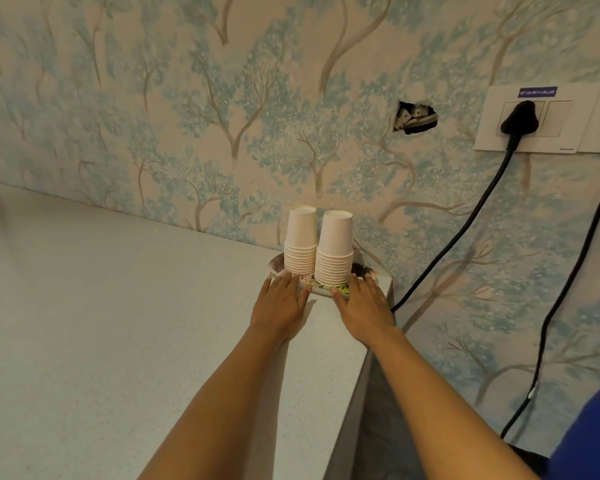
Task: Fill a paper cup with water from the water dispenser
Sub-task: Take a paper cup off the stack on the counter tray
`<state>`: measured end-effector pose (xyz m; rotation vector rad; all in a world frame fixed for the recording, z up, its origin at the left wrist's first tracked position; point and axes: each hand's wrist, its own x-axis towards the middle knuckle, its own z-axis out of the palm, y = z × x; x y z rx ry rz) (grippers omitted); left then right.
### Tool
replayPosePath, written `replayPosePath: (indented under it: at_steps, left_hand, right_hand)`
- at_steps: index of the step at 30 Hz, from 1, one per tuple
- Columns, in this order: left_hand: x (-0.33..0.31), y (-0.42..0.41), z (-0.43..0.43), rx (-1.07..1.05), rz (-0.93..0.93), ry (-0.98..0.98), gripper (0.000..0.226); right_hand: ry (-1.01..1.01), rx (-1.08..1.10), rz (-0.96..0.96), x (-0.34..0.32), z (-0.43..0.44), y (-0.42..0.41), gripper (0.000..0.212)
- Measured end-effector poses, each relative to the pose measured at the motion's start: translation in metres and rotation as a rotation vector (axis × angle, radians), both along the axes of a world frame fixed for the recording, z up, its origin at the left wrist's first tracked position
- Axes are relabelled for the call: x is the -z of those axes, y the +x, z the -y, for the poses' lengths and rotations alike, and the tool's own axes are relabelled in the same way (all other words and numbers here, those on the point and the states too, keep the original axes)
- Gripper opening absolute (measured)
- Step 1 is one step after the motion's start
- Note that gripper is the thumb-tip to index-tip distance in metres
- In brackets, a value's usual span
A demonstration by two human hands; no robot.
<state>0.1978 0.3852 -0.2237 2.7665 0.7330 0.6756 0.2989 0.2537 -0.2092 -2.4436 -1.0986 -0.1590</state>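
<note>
2 stacks of paper cups (317, 249) upside down on a patterned plate (326, 289), toward 12 o'clock at the far right corner of the pale counter (118, 323), right against the tree-patterned wall (222, 116). Stacks side by side, touching or nearly so.

Left hand (279, 301) flat at the plate's near-left edge, about 7 o'clock from the cups, fingers stretched and loosely spread, gripping nothing. Right hand (362, 308) at the near-right edge, about 5 o'clock, fingers likewise extended and open, tips on or just over the plate rim. Hard to tell whether pressing on the plate or only resting there.

No water dispenser in sight. Socket panel (541, 119) with a black plug and cable (465, 230) toward 2 o'clock on the wall.

Judging by look: very light, thin-walled, easily crushed or dented, and nested tightly enough to lift several at once. Best taken by the top cup's side wall near its closed base, pinched gently between thumb and fingers, other hand steadying the stack below. Likely to topple if nudged.
</note>
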Motion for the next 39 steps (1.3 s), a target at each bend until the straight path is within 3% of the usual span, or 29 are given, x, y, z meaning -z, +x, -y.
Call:
replayPosePath:
  at_steps: [7, 12, 16, 23, 33, 39]
  left_hand:
    - [-0.002, 0.001, 0.001, -0.011, 0.088, 0.020, 0.047]
    - [-0.006, 0.009, 0.006, 0.006, 0.268, 0.070, 0.037]
    - [-0.014, 0.026, 0.019, 0.005, 0.443, -0.091, 0.041]
    - [-0.021, 0.052, 0.025, -0.068, 0.596, -0.336, 0.062]
    - [-0.019, 0.065, 0.019, 0.083, 0.539, -0.351, 0.076]
    - [-0.021, 0.063, 0.019, 0.153, 0.554, -0.462, 0.074]
  right_hand:
    - [0.037, 0.019, 0.084, 0.000, 0.000, 0.001, 0.052]
    - [0.504, 0.135, 0.102, -0.020, -0.008, -0.004, 0.040]
    - [0.708, 0.140, -0.016, -0.056, -0.027, 0.004, 0.048]
    - [0.594, 0.087, -0.112, -0.087, -0.057, 0.021, 0.073]
    - [0.610, 0.092, -0.107, -0.084, -0.061, 0.030, 0.060]
    - [0.636, 0.064, -0.108, -0.082, -0.055, 0.025, 0.059]
